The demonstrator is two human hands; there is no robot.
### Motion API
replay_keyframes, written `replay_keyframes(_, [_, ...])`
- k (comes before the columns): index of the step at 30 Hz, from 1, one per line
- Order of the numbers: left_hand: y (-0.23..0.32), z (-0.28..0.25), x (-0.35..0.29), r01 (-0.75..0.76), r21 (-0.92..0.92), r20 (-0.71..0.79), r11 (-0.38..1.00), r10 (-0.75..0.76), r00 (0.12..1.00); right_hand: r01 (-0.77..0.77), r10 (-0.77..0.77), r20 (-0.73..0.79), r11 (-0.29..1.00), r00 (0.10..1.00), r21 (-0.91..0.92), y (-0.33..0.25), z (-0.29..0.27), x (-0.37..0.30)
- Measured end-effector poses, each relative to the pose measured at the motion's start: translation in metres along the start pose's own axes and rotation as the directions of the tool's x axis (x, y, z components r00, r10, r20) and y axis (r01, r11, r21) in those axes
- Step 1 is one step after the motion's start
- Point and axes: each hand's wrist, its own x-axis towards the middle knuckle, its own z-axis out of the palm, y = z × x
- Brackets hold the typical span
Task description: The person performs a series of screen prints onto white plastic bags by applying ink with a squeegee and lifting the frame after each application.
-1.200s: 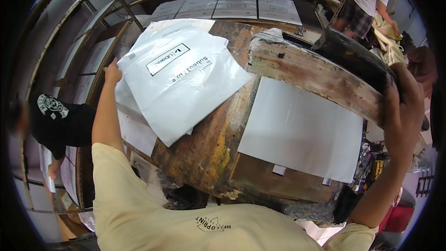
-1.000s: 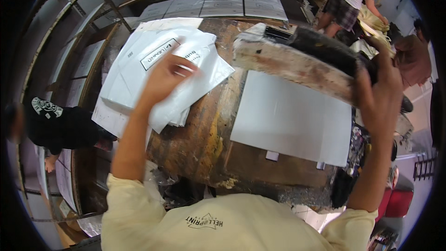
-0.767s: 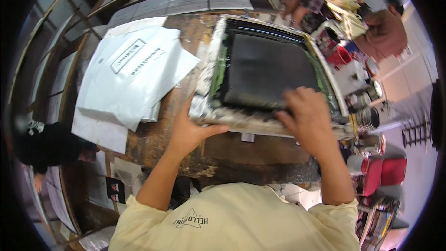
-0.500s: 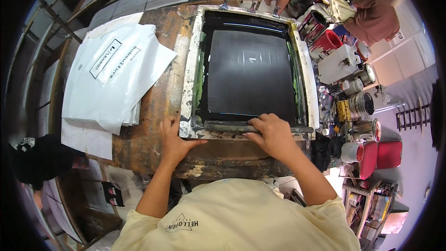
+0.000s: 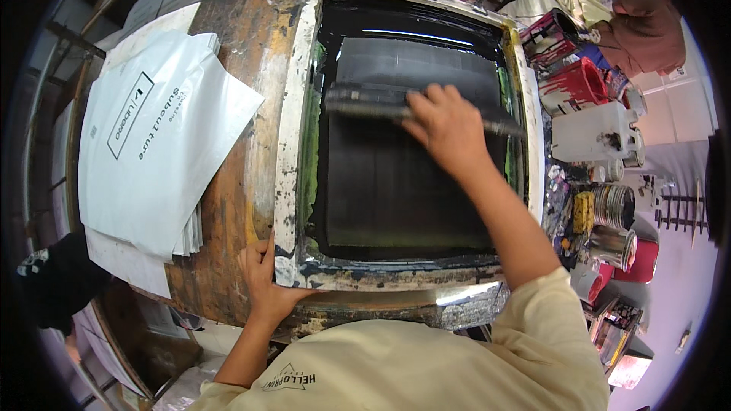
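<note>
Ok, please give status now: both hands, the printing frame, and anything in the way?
Left hand pressing the screen frame at its near-left corner. Right hand gripping the squeegee across the black mesh. Stack of white bags left of frame, apart. Nothing blocking.

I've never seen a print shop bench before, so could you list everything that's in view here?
screen frame: one, white and paint-stained with black mesh, flat on the bench centre
squeegee: one, dark, across the upper mesh
bags: a stack, white, left of the frame
bench: one, worn brown wood
ink cans: several, red and metal, right edge
white jug: one, right of the frame
other person: one, top right
left hand: on the frame's near left corner
right hand: fingers gripping the squeegee
</note>
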Motion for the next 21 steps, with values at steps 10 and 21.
replay_keyframes(10, [0.007, 0.0, -0.002, -0.106, -0.088, -0.112, 0.99, 0.096, 0.989, 0.035, -0.036, 0.119, 0.999, 0.992, 0.008, 0.091, 0.004, 0.121])
replay_keyframes(21, [0.011, 0.004, 0.0, -0.138, -0.167, -0.16, 0.976, 0.111, 0.981, 0.02, -0.061, 0.137, 0.961, 0.989, 0.277, -0.025, -0.097, -0.041])
